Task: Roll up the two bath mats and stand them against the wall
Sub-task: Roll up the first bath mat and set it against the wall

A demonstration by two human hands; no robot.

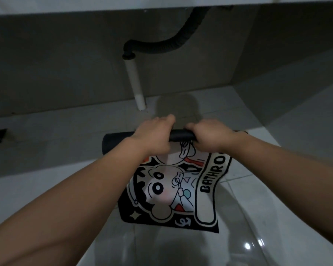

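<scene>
At the centre of the frame, the left hand [152,134] and the right hand [210,136] both curl their fingers around the dark rolled end of a black-and-white cartoon-printed bath mat [173,189]. The unrolled part, lettered "BATHRO", lies flat on the glossy pale tiled floor [56,189] toward lower centre. Above, a white drain pipe [136,83] joins a black corrugated hose [161,48] against the grey wall [56,64].
</scene>
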